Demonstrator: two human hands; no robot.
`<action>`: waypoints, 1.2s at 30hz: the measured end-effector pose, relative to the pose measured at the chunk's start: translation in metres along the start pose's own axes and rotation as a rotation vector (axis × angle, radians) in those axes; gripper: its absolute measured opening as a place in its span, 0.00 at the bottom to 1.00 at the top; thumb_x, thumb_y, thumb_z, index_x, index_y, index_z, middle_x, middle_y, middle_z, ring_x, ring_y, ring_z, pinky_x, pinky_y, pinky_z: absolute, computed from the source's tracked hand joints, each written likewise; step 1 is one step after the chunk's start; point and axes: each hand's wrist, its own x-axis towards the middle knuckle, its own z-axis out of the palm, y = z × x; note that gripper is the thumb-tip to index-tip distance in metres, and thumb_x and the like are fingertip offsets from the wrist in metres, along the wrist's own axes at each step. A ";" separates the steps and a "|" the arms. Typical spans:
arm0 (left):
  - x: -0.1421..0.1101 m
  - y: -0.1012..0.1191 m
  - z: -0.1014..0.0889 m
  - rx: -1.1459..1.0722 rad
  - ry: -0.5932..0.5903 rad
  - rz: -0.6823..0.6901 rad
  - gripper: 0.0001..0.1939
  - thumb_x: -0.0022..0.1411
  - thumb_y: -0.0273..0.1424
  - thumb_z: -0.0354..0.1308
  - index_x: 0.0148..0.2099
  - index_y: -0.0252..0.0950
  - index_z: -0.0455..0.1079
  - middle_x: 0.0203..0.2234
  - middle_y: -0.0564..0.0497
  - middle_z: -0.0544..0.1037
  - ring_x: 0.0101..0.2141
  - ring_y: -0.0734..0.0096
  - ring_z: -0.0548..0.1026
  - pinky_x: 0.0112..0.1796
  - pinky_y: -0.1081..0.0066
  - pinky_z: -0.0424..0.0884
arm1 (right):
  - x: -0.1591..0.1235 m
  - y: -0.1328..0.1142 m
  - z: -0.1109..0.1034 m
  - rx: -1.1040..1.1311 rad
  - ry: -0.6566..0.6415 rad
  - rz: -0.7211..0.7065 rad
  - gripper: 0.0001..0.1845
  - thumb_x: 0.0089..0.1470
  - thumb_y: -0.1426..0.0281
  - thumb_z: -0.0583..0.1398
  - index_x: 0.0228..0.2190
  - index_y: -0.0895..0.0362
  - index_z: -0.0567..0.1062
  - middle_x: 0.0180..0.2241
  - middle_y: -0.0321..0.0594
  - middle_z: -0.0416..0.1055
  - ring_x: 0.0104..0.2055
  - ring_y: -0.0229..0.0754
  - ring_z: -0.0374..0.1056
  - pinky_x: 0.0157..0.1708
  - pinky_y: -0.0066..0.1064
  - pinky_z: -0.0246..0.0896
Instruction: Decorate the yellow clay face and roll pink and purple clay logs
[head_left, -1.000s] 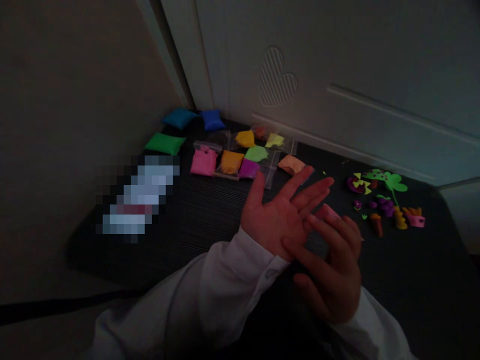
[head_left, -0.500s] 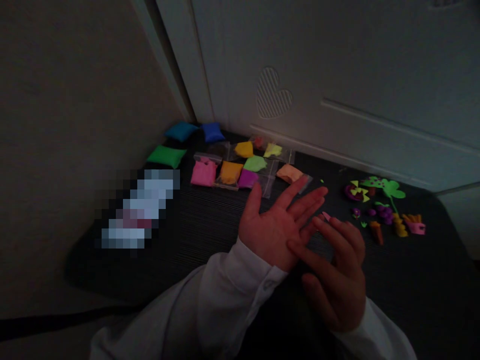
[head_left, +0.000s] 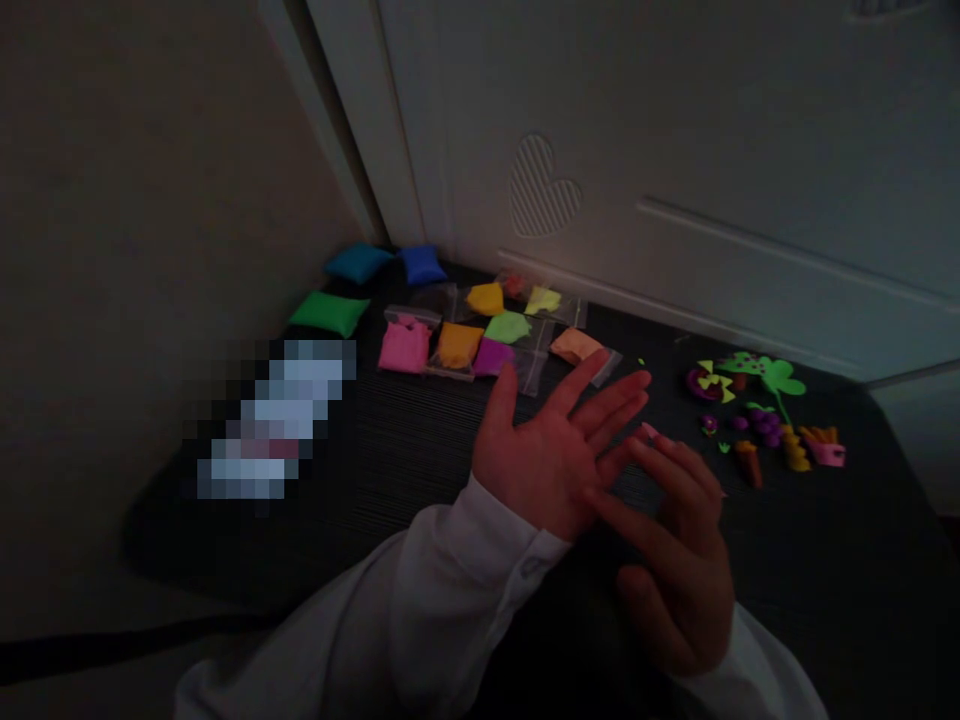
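On dark, fine-lined tabletop (head_left: 420, 460): at far left, plump, smooth green pouch (head_left: 330, 312) and blue pouch (head_left: 422, 265); then clear zip bags, soft pink clay (head_left: 403, 346) and orange clay (head_left: 459, 345) inside; left hand (head_left: 536, 460) near, palm up, fingers spread wide, grip bare; right hand (head_left: 679, 535) half-curled, index fingertip at left palm's edge, hold impossible to tell; pink piece (head_left: 649, 431) just beyond, partly hidden by its fingers; at right, knobbly purple cluster (head_left: 766, 424), pink tub (head_left: 827, 455) of stick-shaped fries (head_left: 821, 434).
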 end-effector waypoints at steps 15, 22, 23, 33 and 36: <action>0.000 0.000 -0.002 0.014 -0.011 -0.004 0.36 0.54 0.54 0.32 0.58 0.39 0.50 0.52 0.42 0.61 0.56 0.60 0.52 0.53 0.60 0.46 | 0.001 -0.007 0.008 -0.041 0.000 -0.005 0.15 0.50 0.63 0.50 0.36 0.52 0.73 0.49 0.42 0.56 0.52 0.54 0.50 0.47 0.54 0.45; 0.000 0.001 -0.003 0.022 -0.003 -0.001 0.36 0.54 0.55 0.32 0.57 0.39 0.50 0.52 0.43 0.61 0.56 0.61 0.52 0.53 0.61 0.47 | 0.000 -0.006 0.007 -0.082 0.012 -0.016 0.16 0.50 0.62 0.50 0.36 0.51 0.73 0.51 0.41 0.55 0.52 0.55 0.50 0.47 0.54 0.44; 0.000 0.001 -0.004 0.018 -0.002 0.003 0.36 0.54 0.54 0.32 0.57 0.39 0.50 0.52 0.43 0.61 0.56 0.61 0.52 0.53 0.61 0.47 | 0.000 -0.006 0.008 -0.066 0.004 -0.027 0.16 0.50 0.61 0.50 0.36 0.51 0.73 0.51 0.42 0.55 0.52 0.54 0.50 0.47 0.54 0.45; 0.001 0.003 -0.003 0.032 0.050 0.016 0.36 0.53 0.55 0.31 0.57 0.40 0.51 0.53 0.45 0.61 0.57 0.61 0.50 0.53 0.61 0.47 | 0.002 -0.006 0.009 -0.060 -0.012 -0.017 0.17 0.50 0.60 0.50 0.37 0.51 0.73 0.51 0.42 0.55 0.52 0.53 0.50 0.48 0.53 0.45; 0.001 0.003 -0.003 0.038 0.054 0.007 0.36 0.53 0.55 0.32 0.57 0.40 0.50 0.54 0.45 0.60 0.57 0.62 0.49 0.53 0.61 0.46 | 0.002 -0.007 0.009 -0.075 -0.008 -0.032 0.17 0.51 0.60 0.49 0.36 0.50 0.73 0.51 0.41 0.55 0.52 0.53 0.51 0.47 0.53 0.44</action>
